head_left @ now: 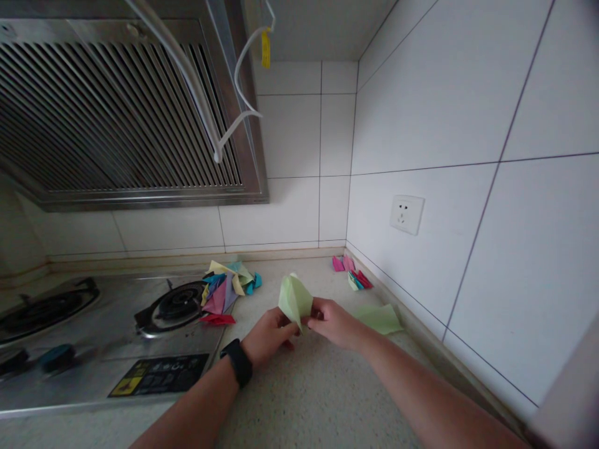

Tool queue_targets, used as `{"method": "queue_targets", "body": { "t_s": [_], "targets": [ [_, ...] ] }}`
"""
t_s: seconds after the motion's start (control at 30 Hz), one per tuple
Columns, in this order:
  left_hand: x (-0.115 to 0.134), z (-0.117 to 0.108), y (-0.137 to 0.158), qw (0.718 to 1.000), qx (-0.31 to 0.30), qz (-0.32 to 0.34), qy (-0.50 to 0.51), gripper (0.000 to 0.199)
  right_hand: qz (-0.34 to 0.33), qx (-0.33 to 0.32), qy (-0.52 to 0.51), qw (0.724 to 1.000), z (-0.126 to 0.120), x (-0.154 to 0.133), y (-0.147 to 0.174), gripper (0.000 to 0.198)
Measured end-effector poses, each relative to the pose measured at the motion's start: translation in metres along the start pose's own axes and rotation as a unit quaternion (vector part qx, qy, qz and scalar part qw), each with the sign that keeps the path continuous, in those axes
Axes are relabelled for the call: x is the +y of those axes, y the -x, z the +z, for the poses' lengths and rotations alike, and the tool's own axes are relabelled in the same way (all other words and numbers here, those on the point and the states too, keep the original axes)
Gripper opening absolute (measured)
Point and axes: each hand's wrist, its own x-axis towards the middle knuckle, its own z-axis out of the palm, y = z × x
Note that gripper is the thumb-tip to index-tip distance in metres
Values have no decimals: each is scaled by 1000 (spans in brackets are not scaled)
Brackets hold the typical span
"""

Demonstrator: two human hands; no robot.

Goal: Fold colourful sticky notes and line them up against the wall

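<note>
A pale green paper (pixel 294 299), partly folded, is pinched between two hands over the speckled surface (pixel 299 405).
Nearest me is the black wristband (pixel 238 362) on the left wrist; that left hand (pixel 270 332) has its fingers closed on the paper's lower edge, while the right hand (pixel 334 321) grips its right side. Just beyond the right forearm lies a loose green sheet (pixel 384 318). Farther off, a heap of colourful folded papers (pixel 227 290) sits by the stove's (pixel 112 346) right edge, and a few small pink and red folded pieces (pixel 359 279) rest near the corner, below the wall socket (pixel 407 214).
</note>
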Motion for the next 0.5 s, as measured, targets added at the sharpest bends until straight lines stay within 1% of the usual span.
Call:
{"method": "queue_targets", "body": {
  "t_s": [0.17,0.23,0.37,0.5],
  "targets": [
    [2,0,0,1000,6,-2,13,30,16,22,-6,1000,1,6,-2,16],
    [1,-1,-1,1000,10,-10,22,29,22,25,-30,999,1,8,-3,13],
    [-1,0,-2,996,33,-14,83,30,41,17,-101,994,-1,5,-2,13],
    [-1,0,0,990,35,-11,136,33,68,25,-104,992,-3,4,-1,14]
  ]
}}
